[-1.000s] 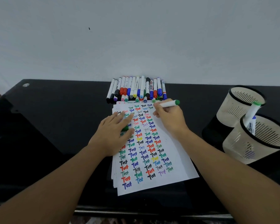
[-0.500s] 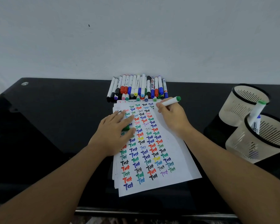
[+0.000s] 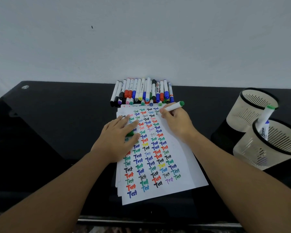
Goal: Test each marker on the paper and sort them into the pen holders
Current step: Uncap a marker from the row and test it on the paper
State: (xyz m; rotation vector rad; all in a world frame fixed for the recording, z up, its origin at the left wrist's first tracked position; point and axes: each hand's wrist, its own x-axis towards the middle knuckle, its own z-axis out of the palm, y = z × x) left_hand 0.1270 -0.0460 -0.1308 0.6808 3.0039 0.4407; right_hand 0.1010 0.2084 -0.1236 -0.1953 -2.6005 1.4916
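black glossy tabletop (image 3: 57,132) against a pale wall carries my stack of white paper sheets (image 3: 180,165) covered in coloured "test" words. my left hand (image 3: 118,140) lies flat on the sheets, fingers straight, a green marker cap (image 3: 130,133) peeking from under it. my right hand (image 3: 176,121) grips a white green-ended marker (image 3: 173,107), tip at the sheet's top. loose markers (image 3: 141,92) lie beyond the sheets; two beige slotted pen holders (image 3: 247,108) stand at right, the nearer holding markers.

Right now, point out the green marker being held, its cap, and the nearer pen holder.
Green marker (image 3: 172,107), head view, white barrel.
Cap (image 3: 130,133), head view, green side under left fingers.
Nearer pen holder (image 3: 252,147), head view, outer wall.
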